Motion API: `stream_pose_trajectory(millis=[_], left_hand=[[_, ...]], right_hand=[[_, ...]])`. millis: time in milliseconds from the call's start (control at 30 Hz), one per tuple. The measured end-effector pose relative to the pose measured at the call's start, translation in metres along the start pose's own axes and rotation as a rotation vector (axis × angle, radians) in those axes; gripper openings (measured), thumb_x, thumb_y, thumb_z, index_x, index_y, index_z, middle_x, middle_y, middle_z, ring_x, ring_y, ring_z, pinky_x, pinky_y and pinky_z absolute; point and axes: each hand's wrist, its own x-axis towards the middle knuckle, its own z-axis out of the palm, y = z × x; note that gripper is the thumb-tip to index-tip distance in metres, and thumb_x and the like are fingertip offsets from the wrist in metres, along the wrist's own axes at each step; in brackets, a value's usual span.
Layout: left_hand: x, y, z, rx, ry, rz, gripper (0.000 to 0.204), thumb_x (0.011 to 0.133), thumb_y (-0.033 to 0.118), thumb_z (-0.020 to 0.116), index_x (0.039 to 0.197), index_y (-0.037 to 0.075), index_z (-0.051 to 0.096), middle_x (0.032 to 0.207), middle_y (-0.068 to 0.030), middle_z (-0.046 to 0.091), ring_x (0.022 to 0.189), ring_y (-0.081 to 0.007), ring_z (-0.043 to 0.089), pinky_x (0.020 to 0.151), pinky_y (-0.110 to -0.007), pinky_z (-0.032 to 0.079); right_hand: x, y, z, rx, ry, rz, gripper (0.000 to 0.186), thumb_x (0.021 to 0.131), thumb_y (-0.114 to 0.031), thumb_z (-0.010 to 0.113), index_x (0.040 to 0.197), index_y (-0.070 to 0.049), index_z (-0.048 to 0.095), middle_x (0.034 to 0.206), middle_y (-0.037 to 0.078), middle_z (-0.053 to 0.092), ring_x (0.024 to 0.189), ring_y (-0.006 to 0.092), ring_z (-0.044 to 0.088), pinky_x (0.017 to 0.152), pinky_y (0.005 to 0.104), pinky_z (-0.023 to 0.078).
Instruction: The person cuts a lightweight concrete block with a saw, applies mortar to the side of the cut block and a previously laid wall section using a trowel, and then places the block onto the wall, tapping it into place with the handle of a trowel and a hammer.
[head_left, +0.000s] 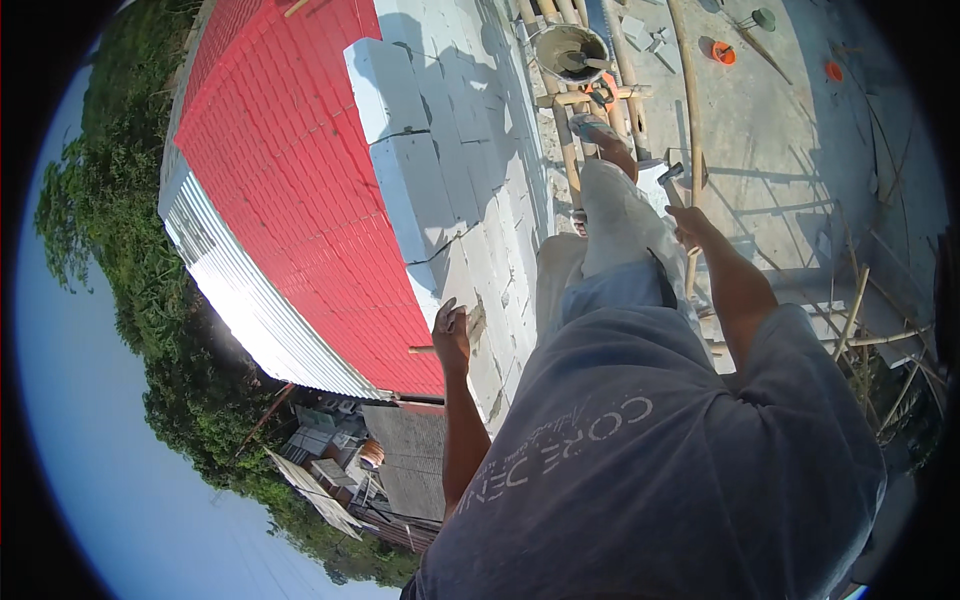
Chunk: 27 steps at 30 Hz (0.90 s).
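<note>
My left hand (452, 335), dusty and with bent fingers, is at the top of a pale block wall (505, 240). A short wooden handle (422, 349) sticks out on its left side and seems to lie in its grip. The tool's other end is not clear; a grey-brown patch (477, 322) shows just right of the fingers. Closed round the shaft of a hammer (672, 174), my right hand (688, 226) is beside my right thigh. The hammer's dark head points away from me, above a white block piece (655, 185).
Past my feet, a mortar bucket (571, 52) with a tool in it stands on bamboo poles (688, 100). Orange containers (723, 52) are on the concrete floor (770, 130) at right. Left of the wall lie a red roof (290, 190) and a drop toward trees.
</note>
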Motion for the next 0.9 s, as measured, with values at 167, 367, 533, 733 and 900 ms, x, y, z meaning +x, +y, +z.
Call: stream_pose_trajectory(millis=[167,367,533,733,900], left_hand=[[0.091,0.105,0.018,0.226,-0.009,0.194,0.052,0.097,0.018,0.070,0.143,0.001,0.051,0.122,-0.0121,0.066,0.110,-0.0182,0.062,0.096,-0.033,0.050],[0.174,0.197,0.037,0.328,0.016,0.294,0.072,0.092,0.031,0.076,0.149,0.002,0.044,0.141,-0.0208,0.055,0.121,-0.0299,0.059,0.102,-0.039,0.048],[0.221,0.212,0.054,0.332,0.108,0.275,0.078,0.089,0.031,0.079,0.151,0.002,0.041,0.147,-0.0224,0.051,0.132,-0.0344,0.052,0.110,-0.045,0.043],[0.271,0.210,0.067,0.413,0.225,0.351,0.083,0.086,0.034,0.079,0.152,0.003,0.040,0.151,-0.0246,0.047,0.137,-0.0383,0.049,0.112,-0.048,0.041],[0.296,0.215,0.071,0.408,0.300,0.346,0.082,0.088,0.040,0.077,0.152,0.003,0.041,0.150,-0.0235,0.048,0.140,-0.0349,0.048,0.115,-0.044,0.041]], right_hand=[[-0.001,0.036,0.006,0.232,0.017,-0.028,0.048,0.091,-0.041,0.073,0.086,0.004,0.056,0.061,0.009,0.050,0.044,0.0223,0.052,0.041,0.0398,0.042],[-0.027,0.030,-0.010,0.034,0.039,-0.001,0.050,0.092,-0.042,0.070,0.084,0.005,0.058,0.061,0.009,0.052,0.046,0.0218,0.053,0.043,0.0395,0.044],[-0.031,0.012,-0.050,-0.055,-0.011,0.030,0.049,0.093,-0.040,0.069,0.101,0.007,0.057,0.067,0.013,0.059,0.049,0.0234,0.057,0.045,0.0401,0.048],[-0.014,-0.050,-0.077,-0.326,0.073,0.108,0.044,0.096,-0.038,0.065,0.115,0.001,0.056,0.071,0.013,0.059,0.051,0.0229,0.058,0.047,0.0401,0.051],[-0.020,-0.136,-0.080,-0.571,0.087,-0.093,0.044,0.094,-0.039,0.066,0.116,-0.002,0.060,0.073,0.011,0.061,0.053,0.0205,0.059,0.047,0.0359,0.050]])
